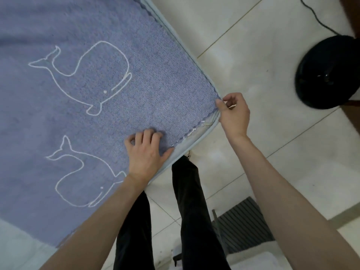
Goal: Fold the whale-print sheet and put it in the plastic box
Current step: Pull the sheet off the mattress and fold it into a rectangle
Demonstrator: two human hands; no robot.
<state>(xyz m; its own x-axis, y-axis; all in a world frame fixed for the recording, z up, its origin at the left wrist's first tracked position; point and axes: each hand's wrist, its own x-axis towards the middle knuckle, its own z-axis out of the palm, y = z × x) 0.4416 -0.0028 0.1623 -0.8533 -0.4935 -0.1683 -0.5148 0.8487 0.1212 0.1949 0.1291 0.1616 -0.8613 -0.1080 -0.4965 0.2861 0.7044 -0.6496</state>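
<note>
Sheet [93, 114] lies spread on the bed, 2 whales showing left of the hands. Right hand [234, 115] pinches the sheet's corner at the bed's edge; left hand [147, 152] presses curled fingers on the sheet just beside it.

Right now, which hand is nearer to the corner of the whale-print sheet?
The right hand. It pinches the whale-print sheet at its corner. The left hand lies farther along the near edge, its fingers pressing on the fabric.

I see the whale-print sheet [152, 78] as matt, nubbly woven cloth; the floor [253, 61] tiles look smooth, faintly glossy.
</note>
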